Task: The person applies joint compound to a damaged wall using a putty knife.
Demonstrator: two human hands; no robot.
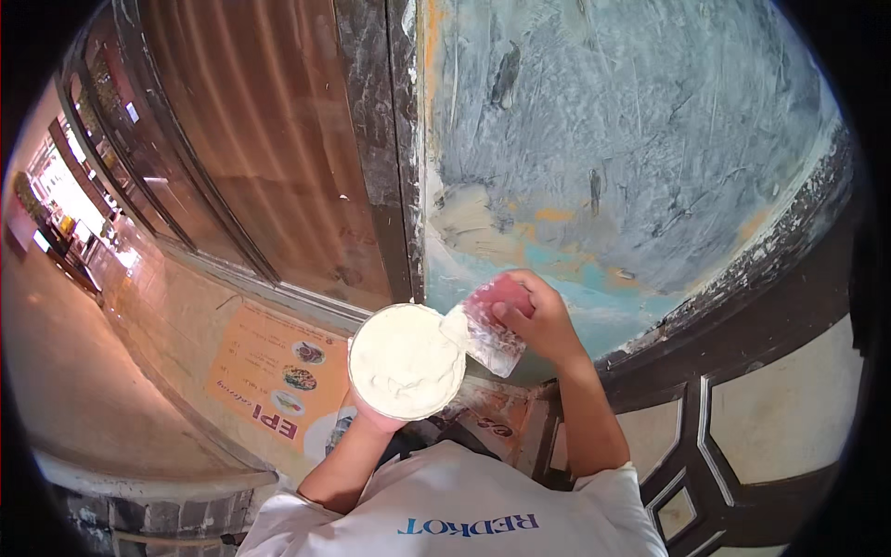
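Note:
In my left hand [375,417] rests a round tub [352,348] filled with creamy white paste [406,360], held from below and tilted toward me. My right hand [542,317] is closed round the pinkish-red grip of a wide putty scraper [495,350]. White paste smears the scraper's grip and blade, and its left corner meets the tub's right rim. Just beyond the scraper stands a wall panel [640,121] coated in patchy grey-blue, with turquoise and orange patches low down. My left fingers are mostly hidden under the tub.
A dark-framed brown window or door [260,139] stands to the left of the panel. Below it lies an orange printed banner [243,367] on the floor. Dark metalwork with pale panels [789,418] fills the lower right. A low ledge [167,501] runs along the lower left.

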